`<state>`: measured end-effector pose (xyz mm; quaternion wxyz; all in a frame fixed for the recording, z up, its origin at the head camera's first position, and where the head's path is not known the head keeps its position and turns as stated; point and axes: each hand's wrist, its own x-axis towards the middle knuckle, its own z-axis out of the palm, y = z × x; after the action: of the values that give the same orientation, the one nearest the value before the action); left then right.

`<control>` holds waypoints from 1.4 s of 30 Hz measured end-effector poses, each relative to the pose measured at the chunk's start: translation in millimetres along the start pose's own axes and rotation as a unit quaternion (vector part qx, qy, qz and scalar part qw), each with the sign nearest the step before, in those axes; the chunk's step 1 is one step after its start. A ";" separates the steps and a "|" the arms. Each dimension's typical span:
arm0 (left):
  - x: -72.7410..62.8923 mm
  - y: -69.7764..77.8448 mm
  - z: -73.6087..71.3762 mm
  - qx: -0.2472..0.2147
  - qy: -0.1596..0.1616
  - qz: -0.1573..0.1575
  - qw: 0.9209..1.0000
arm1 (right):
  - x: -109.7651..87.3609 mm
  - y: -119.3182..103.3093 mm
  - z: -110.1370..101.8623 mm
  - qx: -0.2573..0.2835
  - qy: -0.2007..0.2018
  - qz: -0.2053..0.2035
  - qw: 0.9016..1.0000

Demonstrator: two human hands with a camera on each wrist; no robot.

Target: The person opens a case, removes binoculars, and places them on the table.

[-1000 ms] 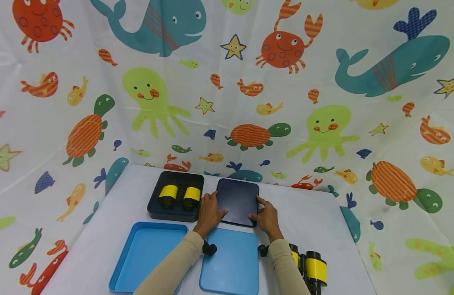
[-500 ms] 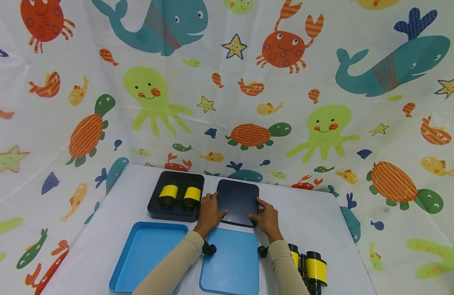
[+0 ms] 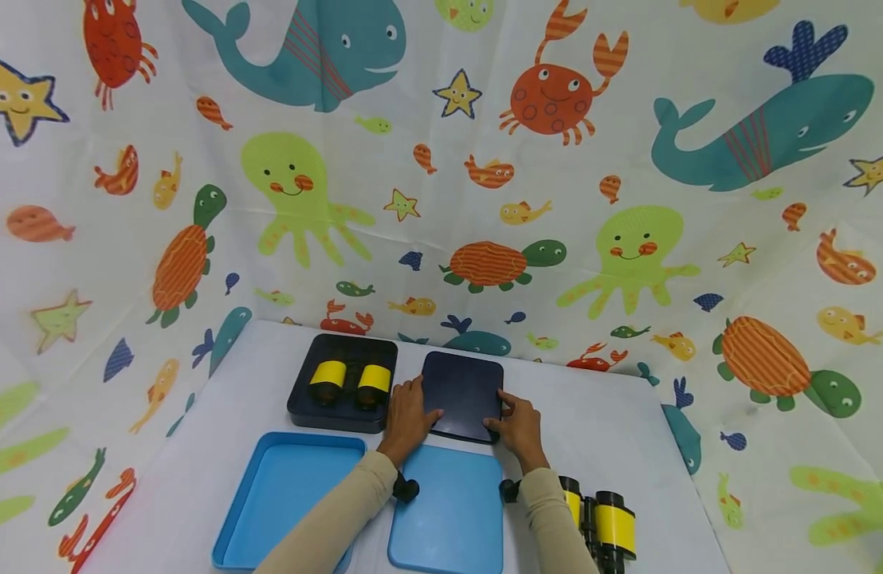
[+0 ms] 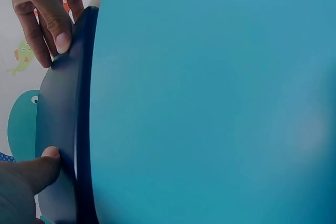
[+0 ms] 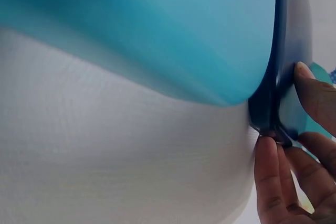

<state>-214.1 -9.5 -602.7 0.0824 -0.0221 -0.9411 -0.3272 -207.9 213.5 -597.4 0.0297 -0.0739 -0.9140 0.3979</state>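
Observation:
In the head view a flat dark blue lid (image 3: 465,391) lies at the back middle of the table. My left hand (image 3: 406,418) holds its left edge, thumb on top and fingers along the side. On the opposite edge, my right hand (image 3: 520,426) grips near the front corner. The right wrist view shows that thumb (image 5: 315,93) on top, with fingertips (image 5: 266,156) at the corner below. To the left stands a dark blue box (image 3: 298,410) with yellow-and-black binoculars (image 3: 373,379) inside.
A light blue lid (image 3: 449,510) lies between my forearms. Left of it is a light blue tray (image 3: 298,494) with a raised rim. Another pair of yellow-and-black binoculars (image 3: 615,526) rests by my right sleeve, partly covered. A patterned curtain (image 3: 441,199) hangs behind the table.
The dark lid's far edge has come very slightly nearer to me. Both hands keep their hold on it and have hardly moved.

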 end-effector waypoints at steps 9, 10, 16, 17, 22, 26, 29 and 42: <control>0.2 -1.3 0.0 0.018 0.006 -0.002 1.000 | 0.8 -3.0 2.8 -0.008 -0.004 0.004 1.000; 0.2 -1.0 -0.5 0.017 0.004 -0.002 1.000 | 0.9 -3.5 2.7 -0.009 -0.004 0.005 1.000; 0.0 1.4 -5.4 0.010 -0.002 0.008 1.000 | 2.5 -7.4 0.6 -0.014 0.000 0.004 1.000; 0.3 1.8 -6.5 0.010 -0.003 0.012 1.000 | 2.6 -9.0 0.1 -0.014 0.001 0.003 1.000; 3.6 3.1 -13.1 0.018 -0.002 0.043 0.999 | 3.6 -21.9 -2.2 -0.012 0.006 -0.011 1.000; 7.3 2.6 -20.6 0.022 -0.005 0.068 0.997 | 5.4 -33.1 -2.2 -0.014 0.006 -0.025 1.000; 10.2 0.7 -28.2 0.020 -0.004 0.084 0.996 | 7.6 -41.4 -0.9 -0.015 0.008 -0.042 0.999; 15.6 -14.8 -62.2 0.034 0.014 0.096 0.995 | 8.9 -86.9 7.9 -0.013 -0.012 -0.116 0.993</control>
<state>-222.1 -59.9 -561.1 0.1275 -0.1048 -0.9439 -0.2861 -227.2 150.8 -539.3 0.0637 0.0372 -0.9218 0.3806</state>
